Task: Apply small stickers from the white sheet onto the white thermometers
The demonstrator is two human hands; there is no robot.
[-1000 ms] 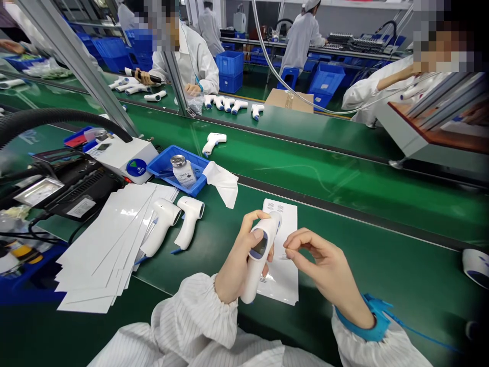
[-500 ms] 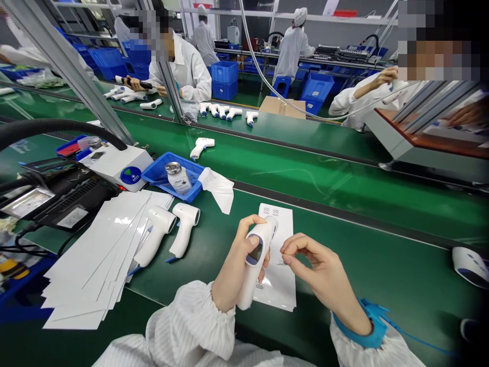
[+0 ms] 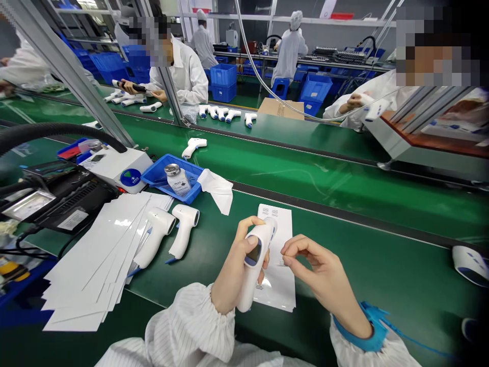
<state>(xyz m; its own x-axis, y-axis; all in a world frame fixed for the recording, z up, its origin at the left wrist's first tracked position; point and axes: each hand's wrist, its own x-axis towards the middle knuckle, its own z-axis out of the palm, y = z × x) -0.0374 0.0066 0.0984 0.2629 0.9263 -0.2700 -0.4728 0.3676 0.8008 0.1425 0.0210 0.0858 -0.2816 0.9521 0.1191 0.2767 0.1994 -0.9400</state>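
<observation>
My left hand (image 3: 237, 265) is wrapped round a white infrared thermometer (image 3: 249, 283), its thumb by the small dark screen and its nose tilted away from me. Beneath it lies a printed white sheet (image 3: 280, 285) with label-like marks. Over the sheet's right edge, my right hand (image 3: 319, 262) holds thumb and forefinger in a pinch; anything between the tips is too small to make out. A blue wrist strap (image 3: 357, 331) circles that wrist. To the left, one thermometer (image 3: 185, 232) stands on the green bench and another (image 3: 156, 239) rests against a stack of white sheets (image 3: 91, 270).
A blue tray (image 3: 194, 191) holds a metal-capped bottle (image 3: 178, 178), with a white cloth (image 3: 217, 188) over its edge. Beyond runs a green conveyor (image 3: 290, 178) carrying a thermometer (image 3: 194, 147). Black equipment (image 3: 72, 199) sits left; another thermometer (image 3: 469, 265) lies far right. Co-workers sit opposite.
My view has shifted slightly, while both hands keep their grip and place over the sheet. The thermometer on the conveyor has moved left. The co-worker at right has lowered a thermometer.
</observation>
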